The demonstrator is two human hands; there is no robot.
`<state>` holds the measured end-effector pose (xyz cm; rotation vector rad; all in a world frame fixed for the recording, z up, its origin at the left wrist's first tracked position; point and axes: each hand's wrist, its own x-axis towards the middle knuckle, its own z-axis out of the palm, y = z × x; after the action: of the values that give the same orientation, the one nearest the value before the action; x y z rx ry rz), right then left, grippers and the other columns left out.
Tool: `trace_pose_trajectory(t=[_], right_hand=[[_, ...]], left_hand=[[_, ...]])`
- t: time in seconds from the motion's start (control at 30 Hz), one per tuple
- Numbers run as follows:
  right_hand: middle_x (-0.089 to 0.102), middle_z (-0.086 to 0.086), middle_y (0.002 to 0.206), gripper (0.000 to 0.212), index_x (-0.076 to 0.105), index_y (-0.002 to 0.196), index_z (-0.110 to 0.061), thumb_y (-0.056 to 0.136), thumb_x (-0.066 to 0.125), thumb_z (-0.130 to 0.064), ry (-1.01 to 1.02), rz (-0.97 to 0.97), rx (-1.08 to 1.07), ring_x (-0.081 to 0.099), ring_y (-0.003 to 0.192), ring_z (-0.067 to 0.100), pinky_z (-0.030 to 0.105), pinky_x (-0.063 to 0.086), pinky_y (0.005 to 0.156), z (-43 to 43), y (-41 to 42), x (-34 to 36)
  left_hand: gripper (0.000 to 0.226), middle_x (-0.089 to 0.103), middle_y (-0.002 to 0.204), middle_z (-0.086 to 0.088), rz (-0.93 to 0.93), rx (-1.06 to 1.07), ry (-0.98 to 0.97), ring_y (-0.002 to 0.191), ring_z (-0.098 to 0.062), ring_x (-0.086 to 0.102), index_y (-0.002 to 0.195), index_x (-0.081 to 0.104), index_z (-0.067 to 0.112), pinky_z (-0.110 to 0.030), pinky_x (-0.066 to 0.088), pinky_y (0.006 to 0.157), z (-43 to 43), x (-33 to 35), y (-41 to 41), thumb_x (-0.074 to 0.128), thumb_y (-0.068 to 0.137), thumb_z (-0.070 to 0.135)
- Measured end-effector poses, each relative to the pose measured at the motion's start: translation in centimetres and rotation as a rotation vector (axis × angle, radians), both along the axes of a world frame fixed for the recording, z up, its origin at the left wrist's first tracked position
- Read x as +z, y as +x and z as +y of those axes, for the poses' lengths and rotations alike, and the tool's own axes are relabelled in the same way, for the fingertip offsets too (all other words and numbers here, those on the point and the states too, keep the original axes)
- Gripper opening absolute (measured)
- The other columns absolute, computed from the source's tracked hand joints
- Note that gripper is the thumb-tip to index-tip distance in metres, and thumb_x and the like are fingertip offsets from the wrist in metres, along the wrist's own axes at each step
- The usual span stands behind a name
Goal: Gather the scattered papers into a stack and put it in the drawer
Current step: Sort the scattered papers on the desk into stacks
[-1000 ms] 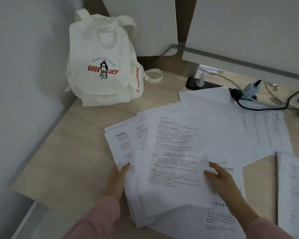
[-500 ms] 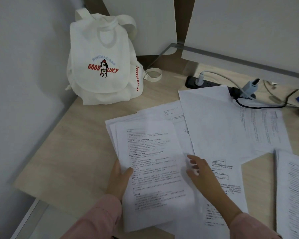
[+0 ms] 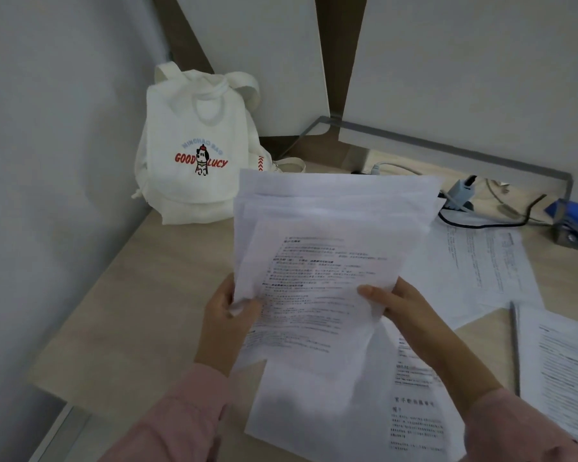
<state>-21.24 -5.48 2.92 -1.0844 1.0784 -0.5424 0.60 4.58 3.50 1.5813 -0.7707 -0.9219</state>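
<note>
A loose stack of printed white papers (image 3: 324,248) is lifted off the desk and tilted up toward me. My left hand (image 3: 224,321) grips its lower left edge, thumb on top. My right hand (image 3: 401,305) grips the lower right edge, thumb on the front sheet. More printed sheets lie flat on the desk: one below the stack (image 3: 407,405), one to the right (image 3: 481,261), and another at the far right edge (image 3: 568,371). No drawer is in view.
A white backpack (image 3: 194,155) with "GOOD LUCY" print stands in the back left corner against the wall. A power strip with plugs and cables (image 3: 461,198) and a blue stapler (image 3: 571,221) sit at the back right. A pen (image 3: 514,345) lies between sheets.
Both hands slid the sheets together on the desk, then took hold of the stack's sides and raised it off the desk, tilting it upright.
</note>
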Motion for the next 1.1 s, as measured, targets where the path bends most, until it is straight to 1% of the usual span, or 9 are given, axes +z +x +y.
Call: trace_pose_trajectory(t=[0.17, 0.27, 0.37, 0.5, 0.57, 0.7, 0.9, 1.03, 1.1], right_hand=[[0.074, -0.015, 0.093, 0.028, 0.065, 0.101, -0.023, 0.087, 0.051, -0.003, -0.205, -0.011, -0.207, 0.067, 0.087, 0.001, 0.011, 0.052, 0.070, 1.0, 0.1, 3.5], [0.072, -0.015, 0.086, 0.028, 0.063, 0.099, -0.020, 0.087, 0.048, 0.000, -0.263, 0.003, -0.230, 0.064, 0.082, -0.005, 0.006, 0.048, 0.067, 1.7, -0.1, 4.4], [0.062, -0.016, 0.089, 0.027, 0.057, 0.105, -0.019, 0.088, 0.046, 0.000, -0.174, 0.056, -0.256, 0.058, 0.084, -0.003, 0.009, 0.043, 0.065, 2.3, -0.2, 3.1], [0.060, -0.011, 0.099, 0.028, 0.055, 0.108, -0.020, 0.090, 0.044, -0.001, -0.120, 0.088, -0.219, 0.055, 0.094, -0.002, 0.017, 0.043, 0.078, 3.2, 0.3, 1.5], [0.064, -0.008, 0.094, 0.028, 0.059, 0.100, -0.020, 0.088, 0.044, 0.001, -0.136, 0.070, -0.239, 0.059, 0.083, -0.006, 0.014, 0.048, 0.074, 3.3, 0.3, 1.8], [0.062, -0.007, 0.082, 0.027, 0.060, 0.092, -0.013, 0.085, 0.042, 0.006, -0.151, 0.007, -0.312, 0.059, 0.069, -0.006, 0.017, 0.045, 0.066, 3.2, -0.5, 2.0], [0.060, -0.014, 0.093, 0.035, 0.055, 0.091, -0.030, 0.091, 0.039, 0.000, -0.062, 0.124, -0.164, 0.056, 0.091, 0.005, 0.010, 0.042, 0.064, 3.8, 0.1, 0.1], [0.067, -0.009, 0.100, 0.032, 0.061, 0.102, -0.024, 0.091, 0.040, -0.003, -0.056, 0.066, -0.212, 0.061, 0.093, 0.003, 0.014, 0.049, 0.070, 3.0, -1.7, 1.0], [0.068, -0.001, 0.100, 0.028, 0.063, 0.102, -0.017, 0.089, 0.042, -0.003, -0.059, 0.051, -0.254, 0.062, 0.092, 0.010, 0.019, 0.049, 0.073, 2.6, -3.6, 1.3]], left_hand=[[0.037, 0.068, 0.076, 0.033, -0.049, 0.041, -0.101, 0.074, 0.015, 0.063, 0.093, 0.057, 0.030, -0.003, 0.047, 0.063, -1.1, 1.9, -0.1, 0.062, 0.079, -0.004], [0.028, 0.070, 0.076, 0.018, -0.008, 0.075, -0.126, 0.072, 0.013, 0.062, 0.090, 0.057, 0.027, -0.004, 0.046, 0.063, -1.4, 2.3, -0.3, 0.057, 0.068, 0.010], [0.026, 0.058, 0.078, 0.007, 0.030, 0.066, -0.060, 0.062, 0.016, 0.056, 0.091, 0.058, 0.013, -0.003, 0.043, 0.057, -1.4, 1.3, -0.9, 0.056, 0.064, 0.015], [0.029, 0.046, 0.068, -0.012, 0.036, 0.053, -0.011, 0.052, 0.010, 0.050, 0.098, 0.058, -0.006, -0.003, 0.039, 0.051, -1.4, 0.2, -1.9, 0.061, 0.072, 0.009], [0.012, 0.049, 0.068, -0.003, 0.061, 0.072, -0.020, 0.058, 0.005, 0.052, 0.085, 0.058, 0.006, -0.005, 0.041, 0.052, -1.7, 0.5, -1.9, 0.061, 0.073, 0.006], [0.016, 0.052, 0.066, 0.009, 0.046, 0.110, -0.036, 0.054, 0.008, 0.050, 0.082, 0.054, 0.010, -0.006, 0.041, 0.052, -1.5, 0.3, -1.7, 0.060, 0.079, -0.004], [0.021, 0.061, 0.084, 0.003, 0.111, 0.164, 0.089, 0.075, -0.006, 0.060, 0.100, 0.057, 0.004, -0.013, 0.048, 0.066, -0.8, -1.3, -2.7, 0.049, 0.086, -0.010], [0.027, 0.064, 0.093, 0.006, 0.082, 0.126, 0.049, 0.068, 0.014, 0.061, 0.105, 0.060, 0.009, -0.004, 0.048, 0.060, -1.6, -0.1, -4.0, 0.050, 0.086, -0.008], [0.030, 0.066, 0.093, 0.008, 0.084, 0.082, 0.032, 0.071, 0.012, 0.063, 0.104, 0.062, 0.013, -0.005, 0.049, 0.061, -2.2, 0.6, -5.5, 0.050, 0.086, -0.007]])
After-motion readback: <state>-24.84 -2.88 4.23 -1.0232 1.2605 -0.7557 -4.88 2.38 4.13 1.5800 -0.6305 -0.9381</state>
